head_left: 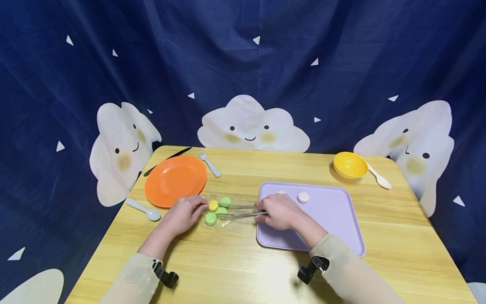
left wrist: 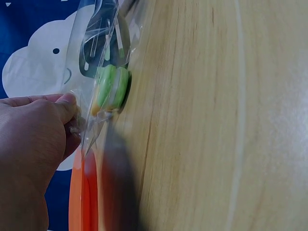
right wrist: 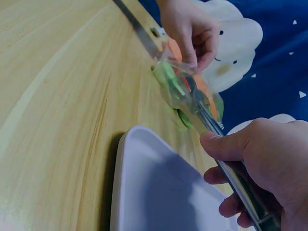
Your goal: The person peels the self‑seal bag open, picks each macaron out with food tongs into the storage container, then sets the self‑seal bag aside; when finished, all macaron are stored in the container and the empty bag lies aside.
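A clear plastic bag (head_left: 224, 209) lies on the wooden table between the orange plate (head_left: 175, 180) and the lilac tray (head_left: 334, 211). It holds green macarons (head_left: 211, 218) and a yellow one (head_left: 213, 205). My left hand (head_left: 184, 213) pinches the bag's left end (left wrist: 79, 122), next to a green macaron (left wrist: 111, 89). My right hand (head_left: 279, 211) grips metal tongs (head_left: 241, 210) whose tips reach into the bag (right wrist: 185, 91) among the macarons. Two pink macarons (head_left: 303, 197) lie on the tray's far side.
A yellow bowl (head_left: 350, 164) and a white spoon (head_left: 379, 176) sit at the back right. A white fork (head_left: 209, 163) and a black knife (head_left: 167, 161) lie behind the plate, another white spoon (head_left: 144, 210) to its left. Blue cloud-print cloth surrounds the table.
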Available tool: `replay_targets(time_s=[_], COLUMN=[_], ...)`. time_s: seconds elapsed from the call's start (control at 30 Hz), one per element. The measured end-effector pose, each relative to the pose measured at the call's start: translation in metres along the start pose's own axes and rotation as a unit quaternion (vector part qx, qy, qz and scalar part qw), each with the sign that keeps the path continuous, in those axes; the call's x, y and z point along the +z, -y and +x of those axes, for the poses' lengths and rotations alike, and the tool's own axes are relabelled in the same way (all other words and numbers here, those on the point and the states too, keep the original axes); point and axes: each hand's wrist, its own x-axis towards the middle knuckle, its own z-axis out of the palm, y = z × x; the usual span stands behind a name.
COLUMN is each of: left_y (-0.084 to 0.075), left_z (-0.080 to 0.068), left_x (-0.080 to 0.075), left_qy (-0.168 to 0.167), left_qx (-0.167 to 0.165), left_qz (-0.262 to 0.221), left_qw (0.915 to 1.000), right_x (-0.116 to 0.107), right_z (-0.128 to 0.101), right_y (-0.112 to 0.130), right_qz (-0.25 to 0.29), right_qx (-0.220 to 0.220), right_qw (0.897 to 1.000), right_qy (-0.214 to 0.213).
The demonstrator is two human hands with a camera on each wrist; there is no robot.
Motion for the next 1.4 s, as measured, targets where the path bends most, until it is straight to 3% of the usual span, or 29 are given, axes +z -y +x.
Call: replay_targets(time_s=[0.43,1.0,1.4], left_y=[0.004,0.002,0.004], left_z=[-0.003,-0.002,-0.003], left_x=[0.001,0.001,0.002], left_qy=[0.001,0.0,0.0], left_qx=[-0.013,-0.01,-0.009], left_qz=[0.0,-0.002,0.0], left_qw=[0.9999,0.9999,1.0], right_x=[-0.023,-0.062,-0.07], right_z=[-0.036,-0.135,-0.202], right_y=[-0.024,-0.08,-0.116], right_qz=[0.018,0.025,0.005], right_qx=[0.013,0.07,0.161], right_qw=[0.999,0.991,0.979], right_qy=[-0.041,-0.107,-0.123])
